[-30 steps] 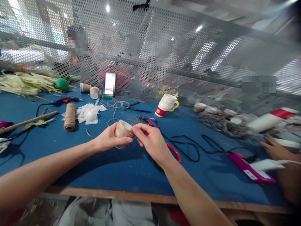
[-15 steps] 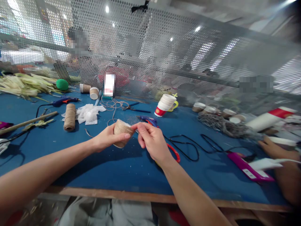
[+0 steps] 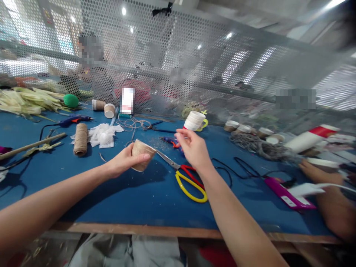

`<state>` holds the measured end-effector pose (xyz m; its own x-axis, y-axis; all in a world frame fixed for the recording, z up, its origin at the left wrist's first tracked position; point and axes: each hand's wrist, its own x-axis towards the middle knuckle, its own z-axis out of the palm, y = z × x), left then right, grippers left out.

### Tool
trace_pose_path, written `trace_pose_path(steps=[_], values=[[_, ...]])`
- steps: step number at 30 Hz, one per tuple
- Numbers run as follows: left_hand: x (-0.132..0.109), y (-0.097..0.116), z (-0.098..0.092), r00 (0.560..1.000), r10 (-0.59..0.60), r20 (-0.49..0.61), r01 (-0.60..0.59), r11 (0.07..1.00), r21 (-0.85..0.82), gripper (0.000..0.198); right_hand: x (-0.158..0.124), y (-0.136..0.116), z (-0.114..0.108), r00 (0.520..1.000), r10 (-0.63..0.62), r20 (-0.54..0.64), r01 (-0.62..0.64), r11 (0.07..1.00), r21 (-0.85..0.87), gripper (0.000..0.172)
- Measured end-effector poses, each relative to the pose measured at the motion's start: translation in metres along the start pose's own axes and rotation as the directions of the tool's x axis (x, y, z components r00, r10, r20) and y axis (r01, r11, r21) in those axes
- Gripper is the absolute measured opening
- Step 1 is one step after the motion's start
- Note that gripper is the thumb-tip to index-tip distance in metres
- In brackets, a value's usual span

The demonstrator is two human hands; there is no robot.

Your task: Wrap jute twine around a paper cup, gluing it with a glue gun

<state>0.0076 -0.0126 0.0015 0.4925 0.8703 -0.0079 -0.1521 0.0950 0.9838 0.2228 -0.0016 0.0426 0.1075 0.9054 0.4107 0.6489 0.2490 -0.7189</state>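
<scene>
Left hand (image 3: 118, 163): thumb pressed across the front of the twine-wrapped paper cup (image 3: 141, 147), fingers behind, cup tilted, held over the table toward your left of centre. Right hand (image 3: 196, 150): off the cup, nearest the glue gun (image 3: 167, 140); thumb and index close together, can't tell if a strand is between them.

Grip advice: keep left pressure light, paper wall probably dents easily. Support from behind, thumb flat so the wrap doesn't slip. Scissors (image 3: 175, 165) point at the cup; mind the blades. Treat the gun nozzle as hot.

Surface: blue tabletop (image 3: 111, 204), specks scattered, wooden front edge (image 3: 139, 230). Twine spool (image 3: 80, 140) beside crumpled white sheets (image 3: 104, 135) on the left; stacked paper cups (image 3: 195, 120) at the back; purple power strip (image 3: 286, 193) right, near a co-worker's hand (image 3: 321, 170).

Room: perforated metal screen (image 3: 150, 55) behind, bright lights, blurred people beyond.
</scene>
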Motion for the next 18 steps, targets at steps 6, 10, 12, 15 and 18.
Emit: trace_pose_path(steps=[6, 10, 12, 15, 18], values=[[0.006, -0.003, -0.004, 0.992, -0.007, -0.126, 0.000, 0.999, -0.050, 0.055, 0.048, 0.062, 0.007, 0.972, 0.227, 0.055, -0.184, 0.890, -0.417, 0.032], [0.006, -0.002, -0.004, 0.989, -0.037, -0.141, 0.020, 0.992, -0.122, 0.056, 0.044, 0.072, 0.016, 0.973, 0.226, 0.051, -0.187, 0.898, -0.399, 0.039], [0.006, -0.001, -0.005, 0.990, -0.050, -0.131, 0.028, 0.986, -0.162, 0.055, 0.042, 0.069, 0.013, 0.977, 0.212, 0.040, -0.183, 0.914, -0.361, 0.034], [0.005, 0.000, -0.005, 0.993, -0.045, -0.110, 0.021, 0.977, -0.214, 0.054, 0.040, 0.057, 0.004, 0.979, 0.202, 0.010, -0.190, 0.937, -0.294, 0.021], [0.006, 0.000, -0.005, 0.993, -0.012, -0.118, -0.014, 0.977, -0.214, 0.053, 0.031, 0.034, -0.006, 0.975, 0.217, 0.045, -0.212, 0.971, -0.107, 0.010]])
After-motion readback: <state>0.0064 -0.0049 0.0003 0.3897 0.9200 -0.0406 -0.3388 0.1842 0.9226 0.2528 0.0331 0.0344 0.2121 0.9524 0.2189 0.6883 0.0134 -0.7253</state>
